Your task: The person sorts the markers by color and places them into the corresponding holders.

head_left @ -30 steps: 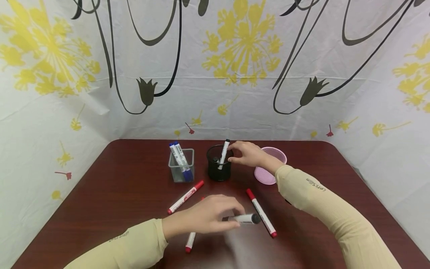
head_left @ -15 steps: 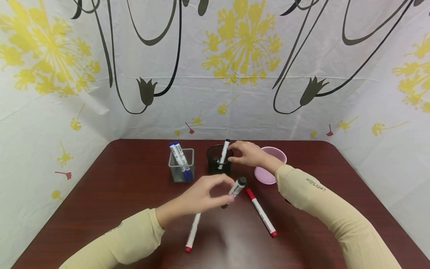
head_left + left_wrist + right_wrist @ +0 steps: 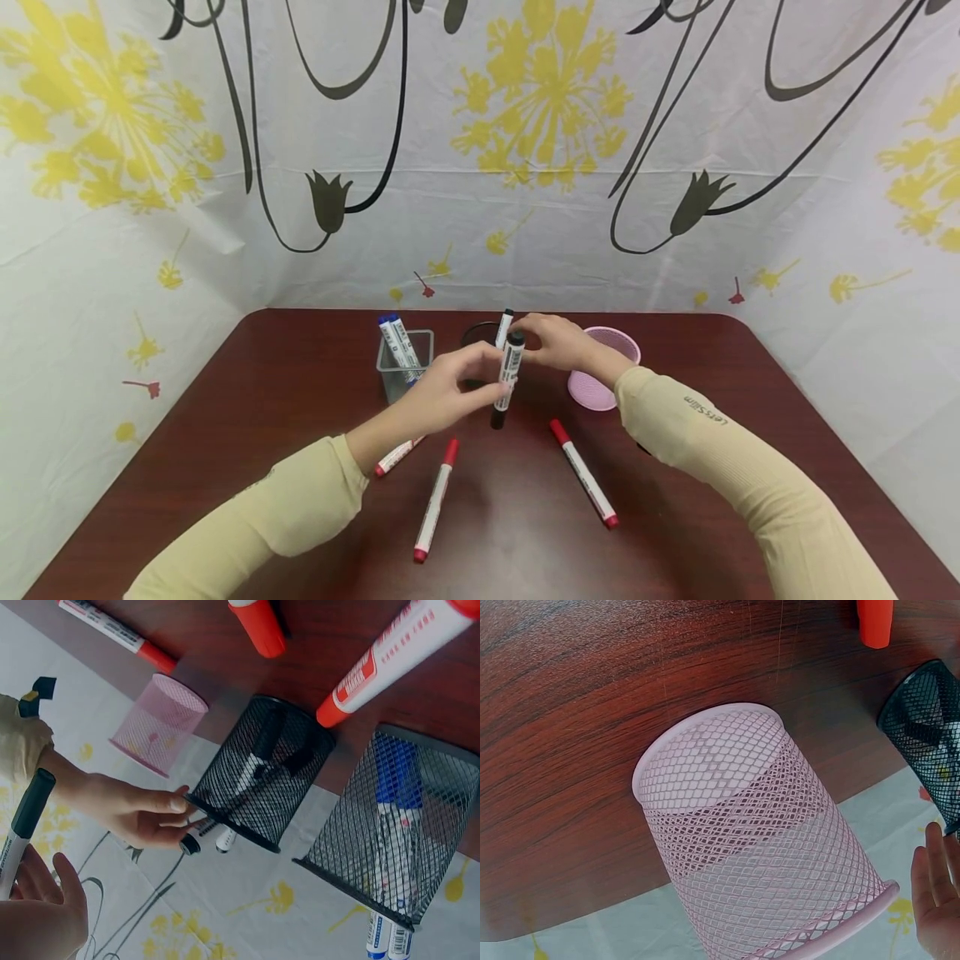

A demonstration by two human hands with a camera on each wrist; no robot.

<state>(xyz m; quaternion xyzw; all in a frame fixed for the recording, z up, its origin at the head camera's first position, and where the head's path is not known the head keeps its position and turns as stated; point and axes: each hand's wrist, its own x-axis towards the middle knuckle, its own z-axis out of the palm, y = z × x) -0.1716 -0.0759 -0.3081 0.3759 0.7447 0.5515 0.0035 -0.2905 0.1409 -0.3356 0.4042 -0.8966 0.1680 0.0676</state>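
The glossy red-brown wood-grain counter is being overhung by two bare hands. The left hand is being held in a narrow pinch, while the right hand, its thumb and fingers parted, is being rested at the rim of a round black wire-mesh cup, so the cup is being attended more closely by the right. In the left hand's pinch, a slim white cylindrical marker with black ends is being held above the counter, its long axis being set nearly upright. The cup's mouth is being left beyond the marker and slightly leftward, a gap being shown in the left wrist view.
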